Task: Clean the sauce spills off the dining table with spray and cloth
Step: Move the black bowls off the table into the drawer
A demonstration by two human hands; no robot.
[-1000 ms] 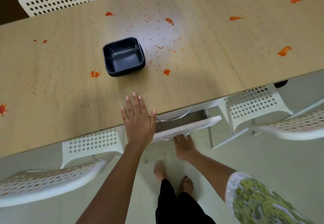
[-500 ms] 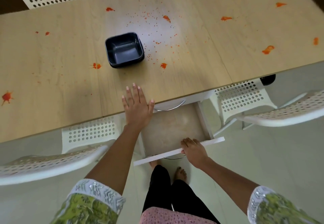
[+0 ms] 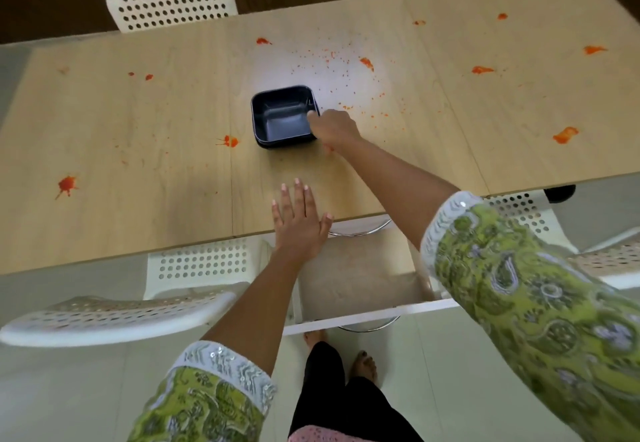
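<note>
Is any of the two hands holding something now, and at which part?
The right hand grips the black square bowl at its right rim. The left hand holds nothing; it rests flat on the table near the front edge.

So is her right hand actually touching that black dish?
Touching. In the head view, the right hand sits at the right rim of the black dish, with a fingertip hooked over the rim's edge and no gap visible between them.
</note>
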